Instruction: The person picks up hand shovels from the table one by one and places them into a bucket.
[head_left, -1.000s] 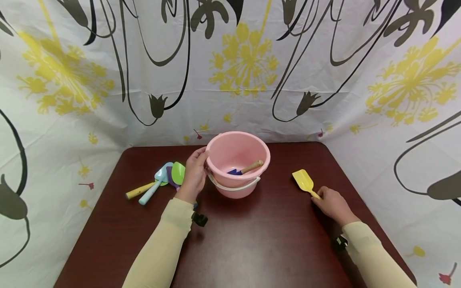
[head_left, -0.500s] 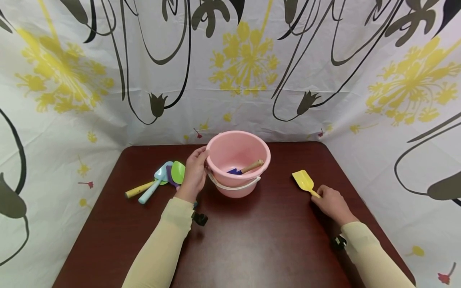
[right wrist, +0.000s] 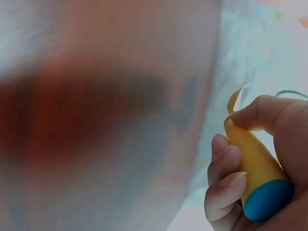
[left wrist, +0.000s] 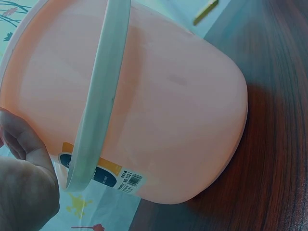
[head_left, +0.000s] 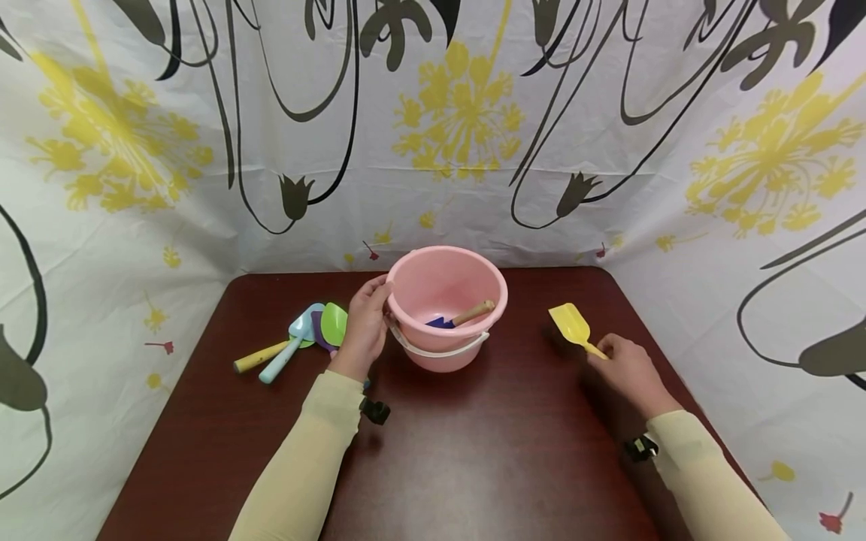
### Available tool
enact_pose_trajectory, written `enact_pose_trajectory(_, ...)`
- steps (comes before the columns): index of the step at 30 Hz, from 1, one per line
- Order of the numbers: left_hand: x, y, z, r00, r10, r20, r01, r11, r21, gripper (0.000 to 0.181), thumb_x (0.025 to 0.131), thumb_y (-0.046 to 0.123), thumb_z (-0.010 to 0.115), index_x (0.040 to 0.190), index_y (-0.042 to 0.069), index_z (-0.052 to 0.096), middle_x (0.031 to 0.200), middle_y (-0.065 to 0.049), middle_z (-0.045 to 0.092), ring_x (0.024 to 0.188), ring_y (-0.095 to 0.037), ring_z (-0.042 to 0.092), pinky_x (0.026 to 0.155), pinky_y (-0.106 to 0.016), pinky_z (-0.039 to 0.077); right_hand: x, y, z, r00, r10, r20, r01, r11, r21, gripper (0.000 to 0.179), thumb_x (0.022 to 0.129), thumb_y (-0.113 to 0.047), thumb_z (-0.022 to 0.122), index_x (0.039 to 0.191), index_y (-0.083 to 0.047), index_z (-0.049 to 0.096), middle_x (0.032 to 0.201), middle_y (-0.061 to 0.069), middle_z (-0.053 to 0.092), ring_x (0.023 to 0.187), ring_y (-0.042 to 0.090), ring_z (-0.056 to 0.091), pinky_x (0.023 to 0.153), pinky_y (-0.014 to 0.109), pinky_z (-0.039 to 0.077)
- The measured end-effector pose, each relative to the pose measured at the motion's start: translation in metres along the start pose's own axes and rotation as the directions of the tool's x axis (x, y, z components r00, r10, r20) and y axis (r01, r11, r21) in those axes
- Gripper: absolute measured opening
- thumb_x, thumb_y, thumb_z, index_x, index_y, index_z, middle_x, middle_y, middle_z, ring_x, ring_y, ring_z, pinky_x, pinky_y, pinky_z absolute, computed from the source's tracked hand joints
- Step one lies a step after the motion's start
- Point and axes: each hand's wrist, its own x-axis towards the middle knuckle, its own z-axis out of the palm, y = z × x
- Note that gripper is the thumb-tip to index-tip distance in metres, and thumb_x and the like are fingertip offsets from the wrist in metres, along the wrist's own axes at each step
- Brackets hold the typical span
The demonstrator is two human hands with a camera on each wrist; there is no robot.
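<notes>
Left hand (head_left: pixel 367 328) and right hand (head_left: pixel 631 373) reaching forward, well apart
The person's left forearm (head_left: pixel 304 451) slants forward and inward, that hand's fingers (left wrist: pixel 29 139) bent in a grip; the right forearm (head_left: pixel 710 477) also angles inward, reaching less far, the thumb (right wrist: pixel 260 113) pressing opposite curled fingers (right wrist: pixel 226 192)

The bucket (head_left: pixel 443 343) is set on the table (head_left: pixel 460 451), with a trowel (head_left: pixel 473 312) laid inside it. At its left, the bucket is gripped by the left hand (head_left: pixel 367 324); farther left of it, a pile of shovels (head_left: pixel 334 324) is laid. Well to the bucket's right, a scoop (head_left: pixel 571 326) is held over the table by the right hand (head_left: pixel 631 376). Behind the bucket, a cloth (head_left: pixel 379 150) is hung.
</notes>
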Motion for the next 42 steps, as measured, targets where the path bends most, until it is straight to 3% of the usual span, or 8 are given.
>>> enact_pose_trajectory(12,0.000,0.000,-0.001,1.000,0.000,0.010,0.000,1.000,-0.005,0.033,0.112,0.019,0.067,0.140,0.002,0.065,0.129,-0.014,0.064,0.097,-0.021,0.057,0.071,-0.024,0.050,0.011,-0.057,-0.047,0.991,-0.117,-0.064,0.118,0.993,0.019,0.019,0.104,-0.017,0.077,0.106,0.000,0.069,0.083,0.009,0.066,0.066,0.022,0.052,0.060,0.037,0.045)
enact_pose_trajectory(42,0.003,-0.001,-0.003,1.000,-0.005,0.027,0.006,1.000,-0.018,0.038,0.112,0.021,0.067,0.144,0.001,0.062,0.136,-0.015,0.063,0.102,-0.023,0.057,0.074,-0.024,0.052,0.011,-0.127,-0.071,0.978,-0.206,-0.038,0.207,0.978,0.029,0.017,0.104,-0.023,0.079,0.104,-0.008,0.071,0.078,0.002,0.065,0.067,0.022,0.053,0.060,0.035,0.046)
